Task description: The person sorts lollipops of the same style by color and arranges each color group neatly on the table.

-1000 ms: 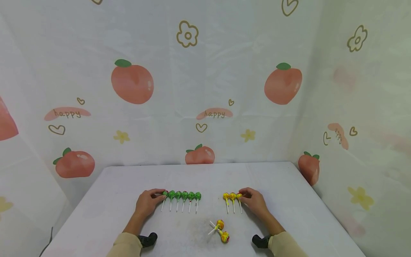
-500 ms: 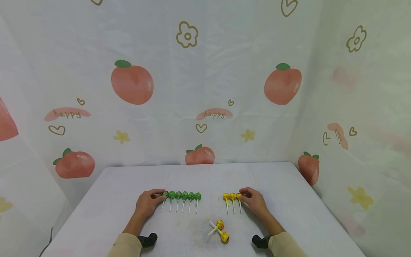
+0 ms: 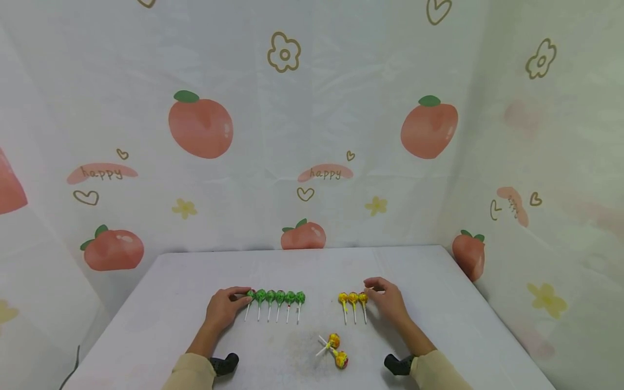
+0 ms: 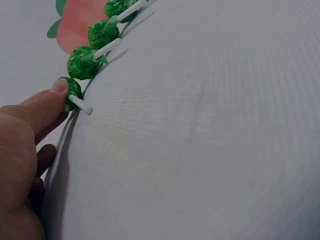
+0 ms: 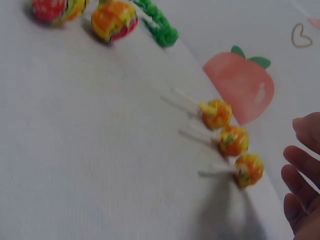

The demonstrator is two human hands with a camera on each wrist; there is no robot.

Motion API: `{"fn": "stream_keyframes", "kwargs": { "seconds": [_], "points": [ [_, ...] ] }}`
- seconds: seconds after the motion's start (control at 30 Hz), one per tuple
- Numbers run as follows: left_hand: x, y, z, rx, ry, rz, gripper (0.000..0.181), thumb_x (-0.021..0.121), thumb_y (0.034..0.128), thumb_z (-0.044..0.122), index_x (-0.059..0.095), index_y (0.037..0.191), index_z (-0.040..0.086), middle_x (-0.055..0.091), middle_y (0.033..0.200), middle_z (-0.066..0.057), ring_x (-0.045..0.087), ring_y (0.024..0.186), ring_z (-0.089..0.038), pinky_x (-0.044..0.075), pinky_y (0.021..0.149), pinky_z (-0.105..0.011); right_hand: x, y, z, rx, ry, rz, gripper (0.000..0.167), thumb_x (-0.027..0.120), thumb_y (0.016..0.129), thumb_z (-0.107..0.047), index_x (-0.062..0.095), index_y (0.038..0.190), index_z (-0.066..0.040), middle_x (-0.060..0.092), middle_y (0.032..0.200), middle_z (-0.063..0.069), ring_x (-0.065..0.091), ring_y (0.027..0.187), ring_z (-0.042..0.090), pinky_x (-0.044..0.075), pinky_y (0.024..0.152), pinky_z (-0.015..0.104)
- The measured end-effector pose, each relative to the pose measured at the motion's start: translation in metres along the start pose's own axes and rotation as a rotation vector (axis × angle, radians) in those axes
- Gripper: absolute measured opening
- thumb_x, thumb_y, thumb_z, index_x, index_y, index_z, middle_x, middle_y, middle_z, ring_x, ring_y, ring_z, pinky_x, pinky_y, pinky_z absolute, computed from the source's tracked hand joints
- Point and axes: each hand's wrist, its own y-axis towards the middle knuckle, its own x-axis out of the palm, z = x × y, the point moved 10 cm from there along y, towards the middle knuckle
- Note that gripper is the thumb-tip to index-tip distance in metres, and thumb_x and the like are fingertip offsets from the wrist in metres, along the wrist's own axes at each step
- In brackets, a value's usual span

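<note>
Several green lollipops [image 3: 280, 297] lie side by side in a row, sticks toward the person. At the row's left end, my left hand [image 3: 224, 309] pinches the head of the outermost green lollipop [image 4: 74, 90] between thumb and fingers. To the right lie three yellow lollipops [image 3: 353, 298] in a similar row. My right hand [image 3: 387, 300] is just beside the rightmost yellow lollipop [image 5: 249, 170]; the right wrist view shows its fingers apart from the candy, holding nothing. Nearer the person, two more yellow lollipops [image 3: 341, 359] lie with their sticks crossed.
A white table [image 3: 195, 276] carries all the lollipops. Behind it hangs a pale curtain [image 3: 312, 119] printed with peaches, hearts and flowers. Black wrist straps [image 3: 225, 364] sit at both cuffs. A dark cable [image 3: 75, 365] hangs at the far left.
My right hand has let go of the rightmost yellow lollipop and lifted slightly away to the right. The left hand and the lollipops have stayed in place.
</note>
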Motion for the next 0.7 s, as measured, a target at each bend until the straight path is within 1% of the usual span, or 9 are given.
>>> {"fn": "stream_keyframes", "kwargs": {
  "seconds": [0.1,0.2,0.33,0.4,0.47,0.63,0.7],
  "points": [
    [-0.001,0.000,0.001,0.001,0.000,0.001,0.027,0.078,0.0824,0.019,0.076,0.108,0.012,0.070,0.095,-0.003,0.058,0.079,-0.017,0.044,0.073,-0.038,0.002,-0.002,-0.011,0.014,0.031,-0.011,0.018,0.067,0.090,-0.008,0.070,0.107,-0.004,0.068,0.097,0.002,0.058,0.090,0.020,0.046,0.077,0.033],
    [-0.001,-0.001,0.002,0.004,0.005,-0.004,0.027,0.078,0.0830,0.021,0.075,0.108,0.012,0.069,0.095,-0.003,0.057,0.080,-0.018,0.044,0.073,-0.039,0.007,-0.007,-0.025,0.009,0.070,-0.033,0.017,0.068,0.089,-0.006,0.070,0.106,-0.003,0.067,0.097,0.002,0.059,0.089,0.020,0.047,0.076,0.030],
    [-0.001,-0.001,0.002,0.009,0.007,-0.006,0.026,0.077,0.0833,0.021,0.076,0.108,0.012,0.069,0.093,-0.002,0.057,0.079,-0.017,0.044,0.072,-0.038,0.016,-0.015,-0.043,-0.031,0.140,-0.079,0.016,0.068,0.089,-0.002,0.070,0.104,-0.001,0.068,0.098,0.006,0.059,0.086,0.019,0.047,0.073,0.028],
    [-0.001,-0.001,0.001,0.004,0.004,-0.005,0.026,0.078,0.0830,0.021,0.076,0.108,0.013,0.069,0.092,-0.001,0.057,0.079,-0.017,0.043,0.072,-0.038,0.022,-0.020,-0.048,-0.046,0.168,-0.123,0.016,0.068,0.089,-0.003,0.069,0.105,-0.001,0.068,0.099,0.008,0.059,0.086,0.019,0.047,0.071,0.026],
    [-0.001,-0.001,0.001,-0.001,0.000,-0.003,0.026,0.078,0.0826,0.020,0.076,0.108,0.013,0.069,0.093,-0.001,0.057,0.079,-0.016,0.043,0.072,-0.037,0.029,-0.025,-0.055,-0.079,0.176,-0.181,0.016,0.068,0.090,-0.004,0.069,0.105,-0.002,0.068,0.099,0.010,0.059,0.084,0.019,0.047,0.069,0.025],
    [-0.001,-0.001,0.002,0.005,-0.004,-0.005,0.026,0.078,0.0827,0.020,0.076,0.108,0.013,0.069,0.094,-0.001,0.057,0.079,-0.016,0.043,0.073,-0.038,0.049,-0.039,-0.067,-0.187,0.146,-0.339,0.016,0.067,0.091,-0.007,0.068,0.106,-0.002,0.068,0.101,0.012,0.059,0.080,0.018,0.046,0.065,0.027],
    [0.000,0.000,0.002,0.007,-0.003,-0.007,0.026,0.078,0.0828,0.020,0.076,0.108,0.013,0.069,0.094,-0.002,0.057,0.080,-0.017,0.043,0.073,-0.038,0.055,-0.044,-0.066,-0.202,0.133,-0.388,0.016,0.067,0.091,-0.008,0.069,0.106,-0.002,0.068,0.102,0.011,0.059,0.081,0.016,0.046,0.066,0.027]
  ]
}}
